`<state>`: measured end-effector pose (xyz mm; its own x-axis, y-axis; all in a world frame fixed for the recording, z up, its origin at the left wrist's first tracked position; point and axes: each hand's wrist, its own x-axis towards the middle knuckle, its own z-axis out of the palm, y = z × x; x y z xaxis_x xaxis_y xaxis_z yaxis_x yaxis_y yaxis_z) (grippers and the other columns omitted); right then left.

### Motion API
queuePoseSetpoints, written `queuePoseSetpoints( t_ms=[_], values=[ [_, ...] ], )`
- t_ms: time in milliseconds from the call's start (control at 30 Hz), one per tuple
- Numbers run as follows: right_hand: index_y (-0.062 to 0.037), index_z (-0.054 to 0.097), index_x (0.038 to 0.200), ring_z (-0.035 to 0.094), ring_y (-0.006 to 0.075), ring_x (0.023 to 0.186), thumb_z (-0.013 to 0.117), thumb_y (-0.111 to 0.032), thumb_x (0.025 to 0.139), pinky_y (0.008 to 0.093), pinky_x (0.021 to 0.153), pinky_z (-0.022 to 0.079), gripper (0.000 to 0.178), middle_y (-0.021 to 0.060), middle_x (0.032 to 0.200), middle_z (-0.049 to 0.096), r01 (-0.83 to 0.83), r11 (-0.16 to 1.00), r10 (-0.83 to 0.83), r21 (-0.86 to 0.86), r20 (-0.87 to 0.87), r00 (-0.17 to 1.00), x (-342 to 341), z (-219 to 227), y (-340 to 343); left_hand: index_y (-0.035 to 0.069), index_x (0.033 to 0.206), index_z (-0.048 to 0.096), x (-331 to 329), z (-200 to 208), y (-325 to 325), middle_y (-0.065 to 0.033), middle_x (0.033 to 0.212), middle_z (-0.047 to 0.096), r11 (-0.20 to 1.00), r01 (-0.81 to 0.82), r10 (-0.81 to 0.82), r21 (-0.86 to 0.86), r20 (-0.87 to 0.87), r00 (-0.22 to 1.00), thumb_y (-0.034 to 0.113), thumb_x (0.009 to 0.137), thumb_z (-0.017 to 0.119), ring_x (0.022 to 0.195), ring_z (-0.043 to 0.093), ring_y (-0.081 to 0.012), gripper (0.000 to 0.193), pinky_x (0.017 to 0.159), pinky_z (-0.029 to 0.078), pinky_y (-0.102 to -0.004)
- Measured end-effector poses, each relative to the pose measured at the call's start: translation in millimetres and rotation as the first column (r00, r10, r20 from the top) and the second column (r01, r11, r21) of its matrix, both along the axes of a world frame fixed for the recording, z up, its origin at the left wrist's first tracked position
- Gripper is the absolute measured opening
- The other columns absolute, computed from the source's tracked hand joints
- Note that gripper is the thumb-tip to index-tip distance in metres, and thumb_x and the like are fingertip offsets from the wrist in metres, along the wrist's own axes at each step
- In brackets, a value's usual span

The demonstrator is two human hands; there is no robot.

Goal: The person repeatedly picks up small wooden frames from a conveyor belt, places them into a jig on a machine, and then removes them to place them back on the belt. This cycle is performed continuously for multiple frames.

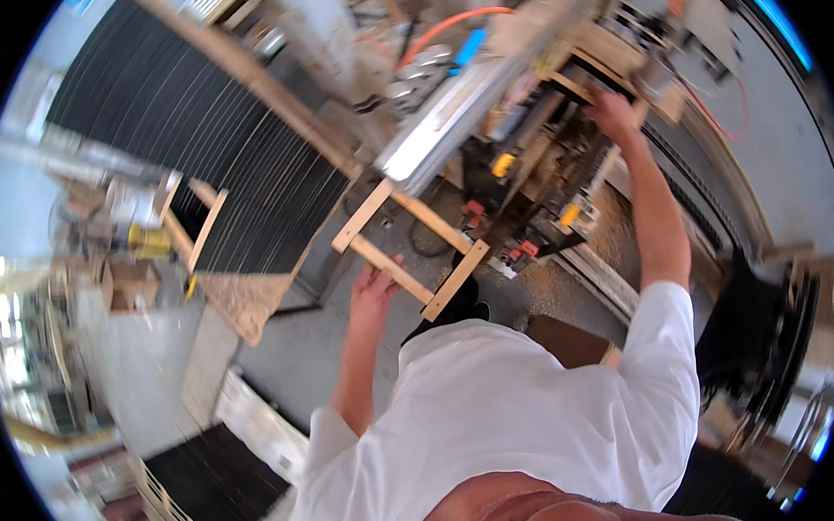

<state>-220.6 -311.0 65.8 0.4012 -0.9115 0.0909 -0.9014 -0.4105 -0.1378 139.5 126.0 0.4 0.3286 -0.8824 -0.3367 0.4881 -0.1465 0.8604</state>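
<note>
My left hand is closed round one bar of a light wooden frame, in front of my body. The frame is four-sided and open in the middle, with dark dots near its corners. My right arm stretches forward to the far right, over a machine bench. There my right hand is at a light wood strip beside a dark panel. Its fingers are blurred and partly hidden, so its grip is unclear. A long metal rail runs just beyond the wooden frame.
At the left stands a large stack of black slats. Clamps with yellow and red parts sit between my hands. Sawdust covers the floor by the machine. A brown cardboard box is close to my body on the right.
</note>
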Motion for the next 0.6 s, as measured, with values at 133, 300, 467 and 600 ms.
queuePoseSetpoints(
  t_ms=[133,300,467,600],
  values=[
    [-0.0073,0.051,0.129,0.06,0.0368,0.102,0.067,-0.022,0.077,0.0458,0.087,0.047,0.057,0.0187,0.108,0.065,-0.034,0.999,0.034,-0.007,0.028,0.999,-4,-9,-4,-0.001,0.124,0.05,27,19,9,-0.0119,0.121,0.06,0.999,-0.006,0.006,-0.047,-0.008,1.0,0.01,0.094,0.051,0.107,0.059,-0.0227,0.032,0.092,0.049,-0.0365],
    [-0.0075,0.048,0.133,0.059,0.0341,0.107,0.067,-0.02,0.079,0.0438,0.09,0.047,0.059,0.0165,0.119,0.062,-0.029,0.999,0.03,-0.016,0.075,0.997,-10,-16,-10,-0.001,0.12,0.053,78,58,46,-0.0104,0.111,0.062,0.978,-0.165,0.174,-0.128,0.056,0.983,0.012,0.091,0.057,0.1,0.063,-0.0242,0.031,0.087,0.053,-0.0378],
    [-0.0083,0.046,0.134,0.057,0.0341,0.112,0.067,-0.019,0.08,0.045,0.092,0.046,0.059,0.0154,0.122,0.061,0.062,0.998,-0.063,0.026,0.011,0.998,4,-5,0,-0.001,0.119,0.056,155,94,100,-0.0104,0.104,0.066,0.893,-0.376,0.415,-0.246,0.135,0.9,0.01,0.092,0.056,0.098,0.065,-0.0218,0.029,0.082,0.056,-0.0359],
    [-0.0094,0.046,0.134,0.058,0.0333,0.112,0.067,-0.025,0.081,0.045,0.092,0.046,0.059,0.0148,0.121,0.062,0.193,0.98,-0.195,-0.055,-0.035,0.98,15,2,10,-0.003,0.114,0.056,245,114,120,-0.0111,0.103,0.066,0.837,-0.434,0.496,-0.332,0.128,0.859,0.009,0.094,0.053,0.089,0.066,-0.0185,0.024,0.078,0.056,-0.0306]
  ],
)
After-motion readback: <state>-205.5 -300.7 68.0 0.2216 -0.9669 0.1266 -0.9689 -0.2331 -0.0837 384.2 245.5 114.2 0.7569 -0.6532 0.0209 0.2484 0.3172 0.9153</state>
